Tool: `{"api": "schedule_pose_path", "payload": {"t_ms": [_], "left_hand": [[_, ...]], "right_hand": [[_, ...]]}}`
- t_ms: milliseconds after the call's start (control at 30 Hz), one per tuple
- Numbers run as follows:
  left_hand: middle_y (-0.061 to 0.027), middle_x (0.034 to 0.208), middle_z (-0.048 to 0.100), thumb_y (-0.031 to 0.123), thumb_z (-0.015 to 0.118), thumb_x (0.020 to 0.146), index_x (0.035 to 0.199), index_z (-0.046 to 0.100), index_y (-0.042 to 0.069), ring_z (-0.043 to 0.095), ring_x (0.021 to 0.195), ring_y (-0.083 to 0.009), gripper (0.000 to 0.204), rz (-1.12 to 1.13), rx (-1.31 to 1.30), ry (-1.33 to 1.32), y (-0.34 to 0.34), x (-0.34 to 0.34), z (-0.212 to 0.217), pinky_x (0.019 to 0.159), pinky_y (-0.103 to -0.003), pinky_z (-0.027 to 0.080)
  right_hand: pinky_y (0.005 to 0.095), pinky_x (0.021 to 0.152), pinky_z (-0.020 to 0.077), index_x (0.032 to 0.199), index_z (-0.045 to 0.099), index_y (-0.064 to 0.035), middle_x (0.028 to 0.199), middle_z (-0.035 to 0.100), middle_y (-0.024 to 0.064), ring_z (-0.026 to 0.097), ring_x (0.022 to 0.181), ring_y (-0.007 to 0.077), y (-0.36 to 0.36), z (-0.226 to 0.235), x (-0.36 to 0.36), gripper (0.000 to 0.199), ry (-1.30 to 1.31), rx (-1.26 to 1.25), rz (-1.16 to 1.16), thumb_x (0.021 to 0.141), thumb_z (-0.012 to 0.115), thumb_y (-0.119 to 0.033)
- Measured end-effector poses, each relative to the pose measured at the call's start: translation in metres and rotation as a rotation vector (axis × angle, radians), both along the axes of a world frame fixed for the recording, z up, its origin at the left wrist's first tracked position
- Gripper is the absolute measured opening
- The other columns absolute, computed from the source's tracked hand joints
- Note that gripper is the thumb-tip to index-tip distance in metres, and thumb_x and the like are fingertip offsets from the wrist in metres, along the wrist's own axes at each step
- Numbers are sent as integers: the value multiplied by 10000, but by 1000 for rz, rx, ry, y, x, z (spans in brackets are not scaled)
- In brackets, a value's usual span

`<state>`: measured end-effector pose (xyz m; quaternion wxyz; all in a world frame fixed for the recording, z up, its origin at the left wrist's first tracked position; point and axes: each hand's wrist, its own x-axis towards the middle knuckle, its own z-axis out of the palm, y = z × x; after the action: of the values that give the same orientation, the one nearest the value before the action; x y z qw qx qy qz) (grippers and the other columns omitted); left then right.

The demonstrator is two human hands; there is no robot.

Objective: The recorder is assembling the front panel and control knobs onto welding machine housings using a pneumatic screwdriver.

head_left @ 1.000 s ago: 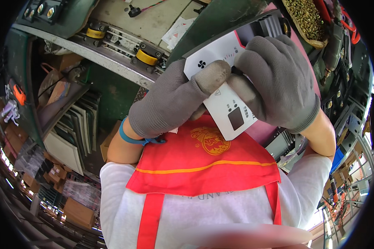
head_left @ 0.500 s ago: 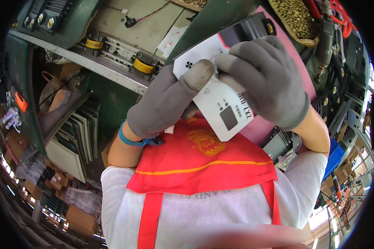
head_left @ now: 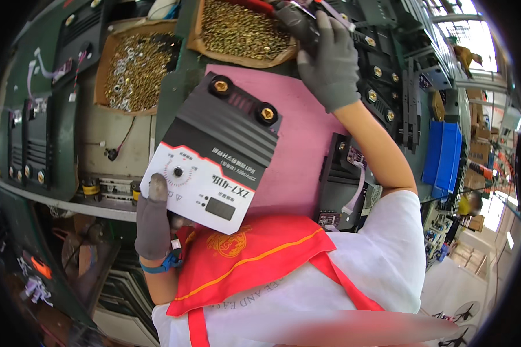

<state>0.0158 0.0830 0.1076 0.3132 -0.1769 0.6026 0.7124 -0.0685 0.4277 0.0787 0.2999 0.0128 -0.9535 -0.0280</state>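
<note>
My left hand, in a grey glove, grips the lower left edge of a black-and-white machine front panel, thumb on its white face. The panel has two round black terminals with brass centres, a small knob shaft and a dark display window. It is tilted over a pink mat. At the far side my gloved right hand reaches out, its thumb and fingers round a dark grey power screwdriver; the hand hides part of the tool.
Two cardboard trays of small brass-coloured parts, a left tray and a middle tray, stand at the back. More black panels lie at left and right. A wired black panel is beside the mat, a blue bin farther right.
My right hand has let go of the panel and moved to the far side, onto the screwdriver. The left hand keeps the panel, now turned with more of its face showing.
</note>
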Motion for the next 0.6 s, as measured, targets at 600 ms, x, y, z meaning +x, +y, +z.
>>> {"api": "schedule_pose_path", "payload": {"t_ms": [600], "left_hand": [[47,583,512,519,441,937,1030,588,94,385,448,-11,459,-61,36,34,-7,14,-6,393,-178,259]], "right_hand": [[392,804,507,1250,462,8,1059,592,166,599,945,345,-55,59,-9,584,23,-830,247,696,634,-58]]}}
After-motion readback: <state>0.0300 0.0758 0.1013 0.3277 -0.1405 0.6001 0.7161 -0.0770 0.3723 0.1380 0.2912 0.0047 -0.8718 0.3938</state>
